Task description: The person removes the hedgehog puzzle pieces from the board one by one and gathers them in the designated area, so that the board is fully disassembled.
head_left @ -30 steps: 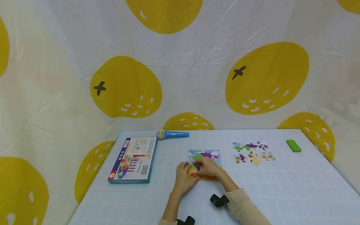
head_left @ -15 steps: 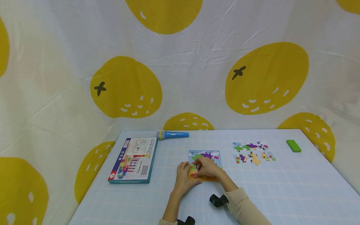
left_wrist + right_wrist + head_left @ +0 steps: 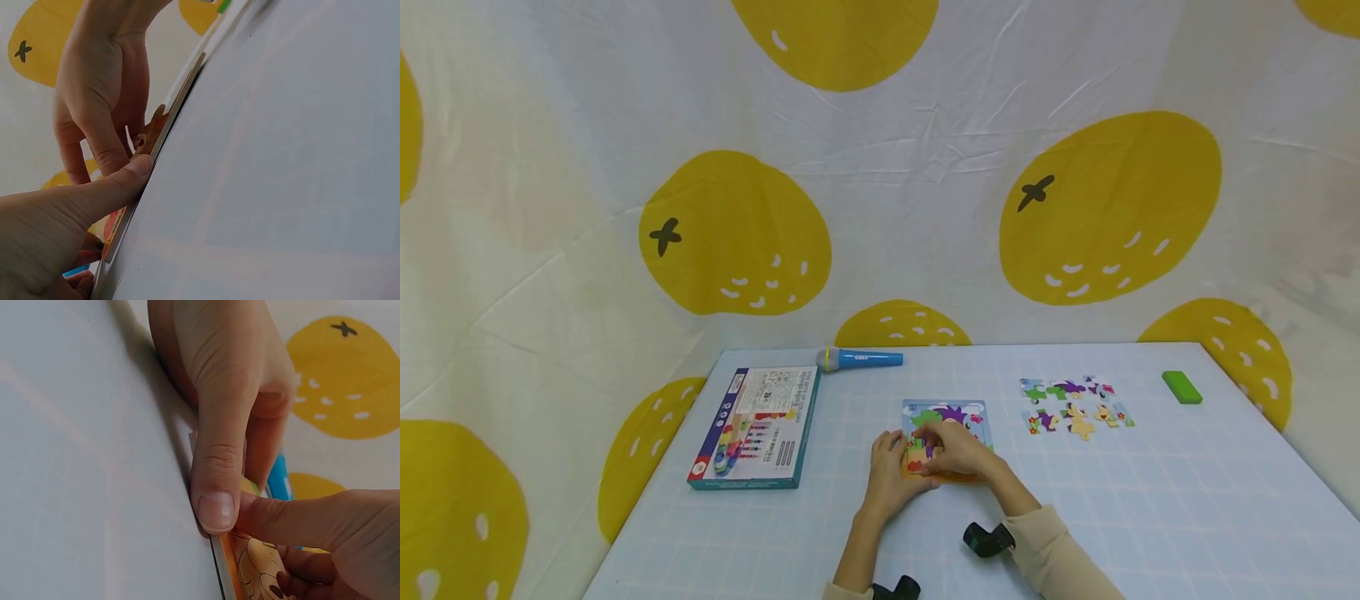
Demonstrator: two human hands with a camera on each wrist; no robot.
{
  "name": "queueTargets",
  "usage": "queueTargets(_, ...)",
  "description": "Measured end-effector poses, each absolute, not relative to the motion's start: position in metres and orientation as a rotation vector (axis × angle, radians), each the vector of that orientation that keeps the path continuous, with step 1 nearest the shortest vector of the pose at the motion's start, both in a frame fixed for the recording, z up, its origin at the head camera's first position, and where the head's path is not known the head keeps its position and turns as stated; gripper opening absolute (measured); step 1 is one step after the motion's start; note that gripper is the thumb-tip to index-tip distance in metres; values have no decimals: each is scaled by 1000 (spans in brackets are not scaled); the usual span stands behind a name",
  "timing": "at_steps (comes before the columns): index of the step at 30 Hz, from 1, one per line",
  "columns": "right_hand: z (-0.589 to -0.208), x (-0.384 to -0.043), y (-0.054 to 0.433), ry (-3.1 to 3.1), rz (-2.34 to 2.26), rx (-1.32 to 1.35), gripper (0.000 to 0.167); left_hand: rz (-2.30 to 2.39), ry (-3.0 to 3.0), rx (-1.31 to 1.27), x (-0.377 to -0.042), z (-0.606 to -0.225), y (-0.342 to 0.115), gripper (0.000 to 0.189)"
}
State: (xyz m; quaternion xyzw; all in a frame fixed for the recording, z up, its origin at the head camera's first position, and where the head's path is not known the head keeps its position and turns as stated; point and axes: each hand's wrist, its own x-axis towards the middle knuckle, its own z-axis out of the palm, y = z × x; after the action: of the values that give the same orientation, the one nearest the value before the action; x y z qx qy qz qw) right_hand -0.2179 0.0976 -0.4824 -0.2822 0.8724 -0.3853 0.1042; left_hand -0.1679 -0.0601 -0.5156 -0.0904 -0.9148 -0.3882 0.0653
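Observation:
A small jigsaw board [image 3: 946, 404] with a colourful cartoon picture lies in the middle of the table in the head view. My left hand [image 3: 891, 477] grips its lower left corner. The left thumb [image 3: 217, 509] lies along the near edge, with the other fingers at the left side. Over the board's lower left part, my right hand [image 3: 958, 450] points downward and pinches a tan puzzle piece [image 3: 259, 569] with a cartoon face. In the left wrist view that piece [image 3: 152, 132] stands tilted up from the board, partly hidden by the fingers.
Several loose puzzle pieces [image 3: 1078, 412] lie in two rows right of the board, with a green block [image 3: 1182, 387] beyond them. A flat box [image 3: 756, 429] lies on the left. A blue toy microphone [image 3: 865, 359] lies at the table's back edge.
My left thumb has slid slightly right along the board's near edge. The right fingers have shifted a little over the same spot; the board has stayed in place.

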Motion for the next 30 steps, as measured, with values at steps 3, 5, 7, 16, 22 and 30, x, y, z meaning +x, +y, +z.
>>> queueTargets(3, -480, -217, 100, 2562, -1128, -879, 44, -1172, -2761, -269, -168, -515, -60, 81)
queueTargets(5, -480, -217, 102, 2554, -1123, -882, 48, -1180, -2765, -261, -168, -515, -60, 81)
queueTargets(7, -481, -217, 104, 2546, -1121, -870, 51, -1186, -2772, -251, -168, -515, -60, 82)
queueTargets(16, -487, -217, 112, 2588, -1138, -880, 34, -1167, -2760, -284, -166, -517, -60, 73)
queueTargets(22, -490, -212, 118, 2809, -1053, -926, 40, -1138, -2754, -369, -166, -516, -61, 53)
queueTargets(30, -486, -201, 140, 2925, -887, -748, 37, -1098, -2753, -373, -167, -517, -61, 36)
